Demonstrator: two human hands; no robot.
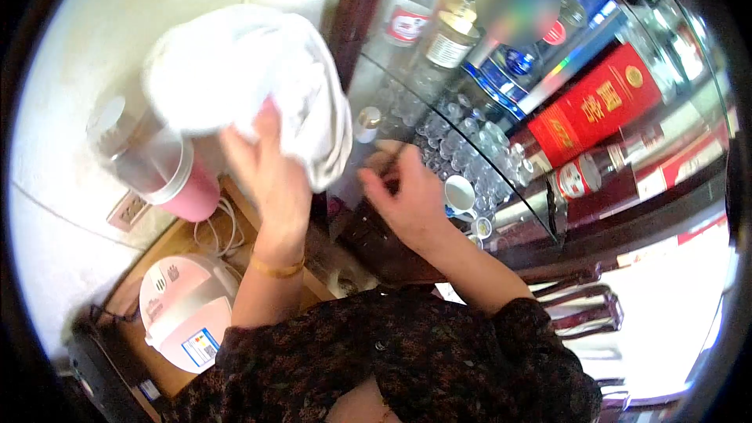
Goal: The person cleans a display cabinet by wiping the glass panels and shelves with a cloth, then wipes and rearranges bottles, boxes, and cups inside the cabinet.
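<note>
My left hand (270, 164) is raised in front of the wall, its fingers gripping a bunched white cloth (243, 63). Motion smears the cloth and the fingertips a little. At the cabinet's edge, my right hand (407, 196) is curled, thumb toward the fingers. What it holds, if anything, I cannot make out. Just above it stands a small gold-capped jar (367, 121). Close on its right are a white cup (459, 193) and many small clear glasses (478, 149) on the shelf.
Left of me, a pink blender (184, 180) and a pink rice cooker (184, 309) share a wooden surface with a white cord (227, 227). A glass shelf edge crosses the cabinet. Behind it are a clear bottle (409, 12) and a red box (595, 106).
</note>
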